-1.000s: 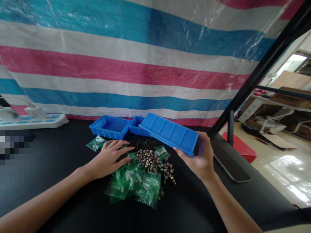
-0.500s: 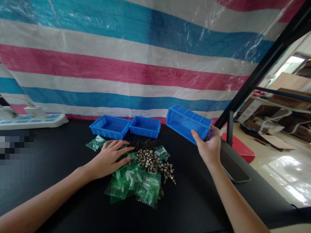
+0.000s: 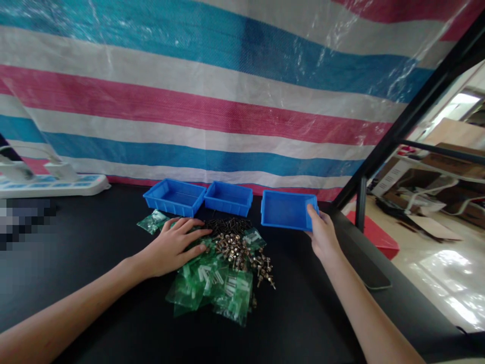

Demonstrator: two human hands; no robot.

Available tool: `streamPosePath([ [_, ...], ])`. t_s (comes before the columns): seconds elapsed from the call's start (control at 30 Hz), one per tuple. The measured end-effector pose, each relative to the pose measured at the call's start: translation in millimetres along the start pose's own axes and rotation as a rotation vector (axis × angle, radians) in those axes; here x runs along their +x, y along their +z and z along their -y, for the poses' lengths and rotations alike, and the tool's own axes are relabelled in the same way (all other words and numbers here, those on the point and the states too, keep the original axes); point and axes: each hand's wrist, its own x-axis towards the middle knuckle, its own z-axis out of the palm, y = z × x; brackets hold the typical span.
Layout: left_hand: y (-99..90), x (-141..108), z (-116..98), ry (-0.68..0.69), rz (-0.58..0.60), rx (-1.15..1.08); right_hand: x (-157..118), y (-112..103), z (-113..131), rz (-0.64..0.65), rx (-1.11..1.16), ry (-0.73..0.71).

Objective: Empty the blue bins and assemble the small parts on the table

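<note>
My right hand [image 3: 324, 230] grips the right end of a blue plastic bin [image 3: 290, 210], thumb over its rim, the bin's open side facing me. Fingers spread, my left hand [image 3: 180, 245] lies on the left side of a pile. Under and in front of it are green plastic bags [image 3: 212, 283] with small pale pieces inside. Beside its fingertips are black screws [image 3: 229, 226] and shiny metal screws [image 3: 235, 250]. Small clear-green bags lie at the pile's left [image 3: 152, 221] and right [image 3: 254, 238].
Two more blue bins, a left one [image 3: 185, 208] and a middle one [image 3: 229, 206], stand behind the pile. A white power strip [image 3: 87, 186] is at the back left. A dark flat object [image 3: 366, 268] lies on the right. A striped sheet [image 3: 212, 119] hangs behind the black table [image 3: 125, 323].
My right hand has brought the blue bin down and left, turning it from a tilt to nearly level beside the other bins. My left hand stays on the pile.
</note>
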Motion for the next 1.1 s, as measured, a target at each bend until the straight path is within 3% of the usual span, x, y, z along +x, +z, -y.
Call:
streamPosePath([
  [0.1,0.6,-0.3,0.3,0.014,-0.019,0.008,-1.6,1.5,1.8,0.012,-0.039,0.141],
  [0.3,1.4,-0.5,0.9,0.015,-0.021,0.018,0.8,2.4,-1.4,0.07,-0.112,0.176],
  [0.57,1.4,0.2,0.4,0.004,-0.012,0.015,8.6,-7.1,-13.8,0.112,-0.319,0.074],
  [0.83,-3.3,2.1,0.2,0.055,-0.046,0.026,16.8,-11.9,-17.5,0.062,-0.545,-0.035],
  [0.97,-13.8,11.1,-9.0,0.136,-0.097,-0.017,16.9,-8.2,-20.0,0.039,-0.576,-0.081],
  [1.1,-15.1,31.3,-15.9,0.08,-0.057,-0.039,9.7,-4.5,-15.6,-0.01,-0.641,-0.2],
])
